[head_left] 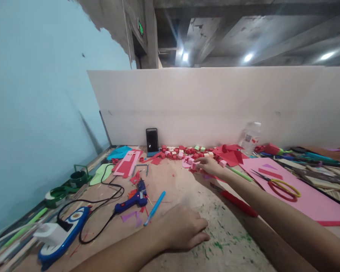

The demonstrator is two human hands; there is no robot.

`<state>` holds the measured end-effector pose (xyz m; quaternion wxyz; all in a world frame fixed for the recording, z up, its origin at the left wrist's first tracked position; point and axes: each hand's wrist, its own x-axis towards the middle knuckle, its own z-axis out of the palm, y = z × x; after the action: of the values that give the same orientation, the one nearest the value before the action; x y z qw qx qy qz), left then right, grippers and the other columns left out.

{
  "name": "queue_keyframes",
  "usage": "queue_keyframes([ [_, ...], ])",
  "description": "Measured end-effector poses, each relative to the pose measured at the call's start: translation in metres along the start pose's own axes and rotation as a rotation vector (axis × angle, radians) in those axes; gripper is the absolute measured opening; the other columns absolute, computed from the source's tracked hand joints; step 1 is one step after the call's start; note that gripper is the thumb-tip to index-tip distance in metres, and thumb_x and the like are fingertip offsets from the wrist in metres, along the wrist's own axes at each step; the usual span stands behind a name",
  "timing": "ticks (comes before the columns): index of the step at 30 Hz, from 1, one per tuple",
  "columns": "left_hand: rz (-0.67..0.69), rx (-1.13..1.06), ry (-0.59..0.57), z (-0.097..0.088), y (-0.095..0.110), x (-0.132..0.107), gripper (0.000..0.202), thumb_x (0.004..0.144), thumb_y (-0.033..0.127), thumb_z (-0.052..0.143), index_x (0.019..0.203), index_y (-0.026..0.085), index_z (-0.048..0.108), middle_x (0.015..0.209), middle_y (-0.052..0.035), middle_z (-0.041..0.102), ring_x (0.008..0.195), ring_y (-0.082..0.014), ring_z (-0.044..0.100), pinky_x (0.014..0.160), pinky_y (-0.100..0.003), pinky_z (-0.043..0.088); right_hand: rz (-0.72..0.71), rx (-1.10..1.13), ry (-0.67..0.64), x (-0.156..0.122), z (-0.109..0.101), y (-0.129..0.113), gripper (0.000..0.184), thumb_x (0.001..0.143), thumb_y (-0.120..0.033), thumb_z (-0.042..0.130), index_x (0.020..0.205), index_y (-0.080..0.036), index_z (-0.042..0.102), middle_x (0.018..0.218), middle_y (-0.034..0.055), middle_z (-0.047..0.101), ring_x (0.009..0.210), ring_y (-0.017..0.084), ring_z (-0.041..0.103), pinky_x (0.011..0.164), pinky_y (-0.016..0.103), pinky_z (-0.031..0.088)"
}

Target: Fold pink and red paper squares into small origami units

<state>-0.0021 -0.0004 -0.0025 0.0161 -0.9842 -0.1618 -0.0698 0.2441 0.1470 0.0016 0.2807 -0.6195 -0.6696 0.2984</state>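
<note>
My right hand (pixel 211 166) reaches to the back of the table, its fingers closing on a small pink paper cube (pixel 195 166) at the front of a pile. Around it lie many little red, pink, white and green paper cubes (pixel 174 154). Nearer to me, my left hand (pixel 185 226) rests on the tabletop with loosely bent fingers and nothing visible in it. A blue pen (pixel 155 207) lies just left of that hand. Beneath my right forearm is a red-handled knife (pixel 238 202).
A blue glue gun (pixel 133 200) is wired to a power strip (pixel 65 238) on the left. Scissors (pixel 283 187) lie on pink sheets (pixel 308 200) at right. A phone (pixel 152 140) and a plastic bottle (pixel 251 138) stand by the white partition (pixel 204 102).
</note>
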Motion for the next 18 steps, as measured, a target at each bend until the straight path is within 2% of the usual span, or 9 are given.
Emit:
queue_keyframes([
  [5, 0.011, -0.006, 0.004, 0.005, -0.002, 0.001, 0.028, 0.100, 0.044, 0.061, 0.086, 0.019, 0.065, 0.078, -0.0030, 0.075, 0.069, -0.0210, 0.072, 0.055, -0.032, 0.044, 0.018, -0.074, 0.085, -0.003, -0.017, 0.012, 0.034, 0.101, -0.034, 0.066, 0.132, -0.018, 0.063, 0.133, 0.0109, 0.065, 0.109, 0.026, 0.068, 0.091, 0.046, 0.060],
  [9, 0.027, -0.001, 0.008, 0.008, -0.003, 0.001, 0.029, 0.101, 0.044, 0.059, 0.087, 0.019, 0.066, 0.078, -0.0038, 0.076, 0.069, -0.0215, 0.072, 0.056, -0.032, 0.045, 0.065, -0.182, 0.231, -0.010, -0.039, 0.030, 0.033, 0.102, -0.035, 0.066, 0.130, -0.018, 0.064, 0.132, 0.0104, 0.065, 0.109, 0.026, 0.068, 0.091, 0.046, 0.060],
  [18, 0.002, 0.000, -0.004, 0.004, 0.000, 0.000, 0.028, 0.099, 0.043, 0.061, 0.087, 0.019, 0.066, 0.078, -0.0037, 0.076, 0.070, -0.0228, 0.073, 0.056, -0.033, 0.047, 0.152, -0.464, 0.535, -0.014, -0.106, 0.060, 0.029, 0.103, -0.035, 0.064, 0.128, -0.021, 0.066, 0.134, 0.0103, 0.065, 0.112, 0.026, 0.067, 0.094, 0.045, 0.058],
])
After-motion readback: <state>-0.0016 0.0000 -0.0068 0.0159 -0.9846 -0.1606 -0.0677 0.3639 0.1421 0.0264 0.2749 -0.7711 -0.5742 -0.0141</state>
